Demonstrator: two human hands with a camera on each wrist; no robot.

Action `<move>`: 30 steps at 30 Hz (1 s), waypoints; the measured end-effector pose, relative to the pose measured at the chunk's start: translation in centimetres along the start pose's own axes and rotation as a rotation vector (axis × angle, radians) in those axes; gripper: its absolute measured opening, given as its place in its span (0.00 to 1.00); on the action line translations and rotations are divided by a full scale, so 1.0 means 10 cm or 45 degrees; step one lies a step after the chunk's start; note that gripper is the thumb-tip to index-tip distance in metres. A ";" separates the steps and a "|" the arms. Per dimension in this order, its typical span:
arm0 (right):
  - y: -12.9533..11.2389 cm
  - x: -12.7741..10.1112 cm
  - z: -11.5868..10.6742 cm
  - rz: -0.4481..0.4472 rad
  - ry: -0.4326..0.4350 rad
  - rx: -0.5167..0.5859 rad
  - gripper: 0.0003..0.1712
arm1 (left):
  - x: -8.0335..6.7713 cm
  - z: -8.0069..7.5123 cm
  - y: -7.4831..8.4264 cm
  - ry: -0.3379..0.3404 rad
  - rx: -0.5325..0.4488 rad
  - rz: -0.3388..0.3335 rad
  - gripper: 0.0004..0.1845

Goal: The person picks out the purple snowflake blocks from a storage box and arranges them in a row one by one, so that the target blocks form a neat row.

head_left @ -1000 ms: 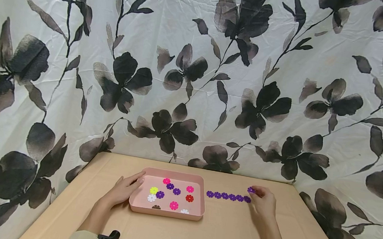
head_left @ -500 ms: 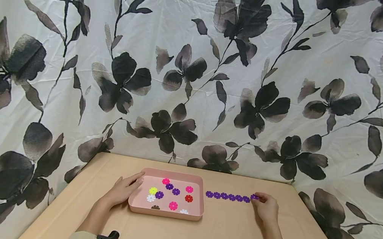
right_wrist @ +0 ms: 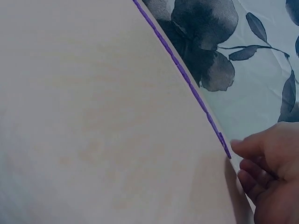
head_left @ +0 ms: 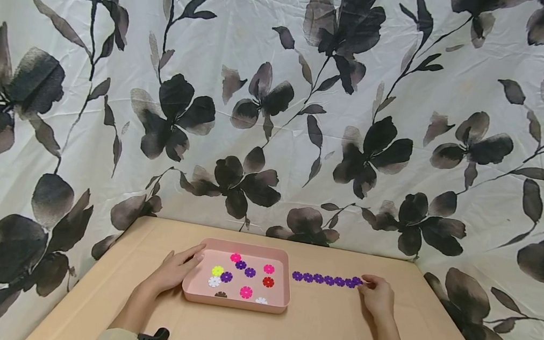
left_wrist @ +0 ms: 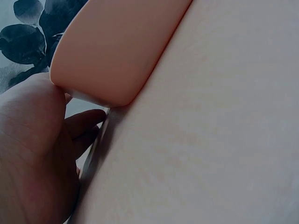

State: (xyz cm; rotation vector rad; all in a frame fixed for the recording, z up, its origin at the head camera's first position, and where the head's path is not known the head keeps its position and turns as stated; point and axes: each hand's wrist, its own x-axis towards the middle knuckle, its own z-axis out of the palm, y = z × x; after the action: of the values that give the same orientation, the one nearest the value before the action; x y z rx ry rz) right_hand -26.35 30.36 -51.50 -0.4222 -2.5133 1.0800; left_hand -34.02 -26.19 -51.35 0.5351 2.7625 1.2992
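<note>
In the head view my left hand point(head_left: 176, 270) holds the left side of a shallow pink tray point(head_left: 236, 303). The left wrist view shows that hand point(left_wrist: 42, 140) against the tray's wall point(left_wrist: 107, 60), its thumb tip hidden behind it. Right of the tray lies a row of purple flower-shaped discs point(head_left: 318, 278). My right hand point(head_left: 378, 296) is at the row's right end, pinching the edge of the last purple flower disc point(head_left: 355, 281), which overlaps its neighbour. From the right wrist, the row point(right_wrist: 189, 84) appears edge-on, with the right hand point(right_wrist: 268, 168) at its near end.
Inside the tray lie loose flower discs: pink point(head_left: 246, 292), yellow point(head_left: 217, 271), red point(head_left: 268, 282), purple, white and brown. The tan tabletop point(head_left: 306, 329) ends at a floral cloth point(head_left: 255, 136) behind it.
My right hand has lowered the last purple disc from above the row to its right end, then shifted it slightly left against its neighbour. The left hand and tray stay put.
</note>
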 end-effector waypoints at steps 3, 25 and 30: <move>-0.01 -0.01 0.01 -0.050 -0.049 -0.018 0.18 | 0.00 0.00 0.00 -0.003 -0.006 -0.008 0.31; -0.06 -0.03 0.03 -0.113 -0.037 -0.122 0.15 | 0.01 0.00 -0.02 -0.005 0.008 0.001 0.31; -0.07 -0.03 0.00 -0.126 -0.054 -0.142 0.15 | 0.02 0.00 -0.01 -0.005 0.003 -0.005 0.31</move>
State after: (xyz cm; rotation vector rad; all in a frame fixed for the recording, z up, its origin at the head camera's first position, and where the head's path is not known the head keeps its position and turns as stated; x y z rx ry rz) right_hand -26.24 29.77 -51.06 -0.3038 -2.6105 0.9244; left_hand -34.22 -26.21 -51.39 0.5311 2.7605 1.2932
